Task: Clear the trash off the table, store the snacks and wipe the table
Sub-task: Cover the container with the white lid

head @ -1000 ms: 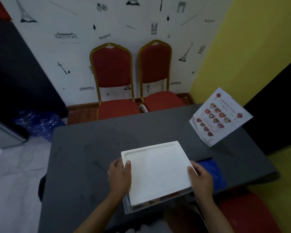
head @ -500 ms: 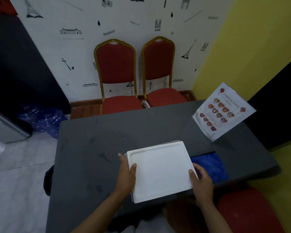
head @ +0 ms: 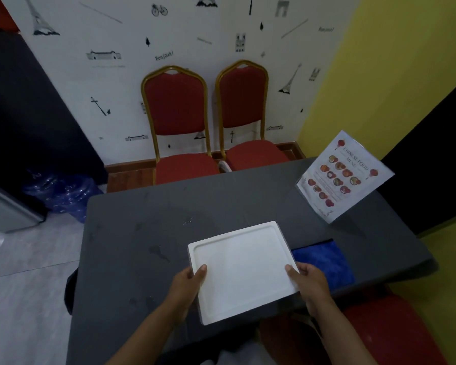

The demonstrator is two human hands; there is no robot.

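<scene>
White and rectangular, the flat plastic lid [head: 241,270] with a raised rim sits near the near edge of the dark grey table [head: 132,259], and we grip it on both sides. Our left hand [head: 188,283] clamps its left edge, thumb on top; our right hand [head: 309,281] clamps its right edge the same way. A blue cloth [head: 324,262] lies just beside the lid toward the table's right edge. Farther back, a laminated menu card [head: 344,177] stands tilted near the far right corner.

"CHINESE FOOD MENU" on menu card [head: 344,177]
</scene>
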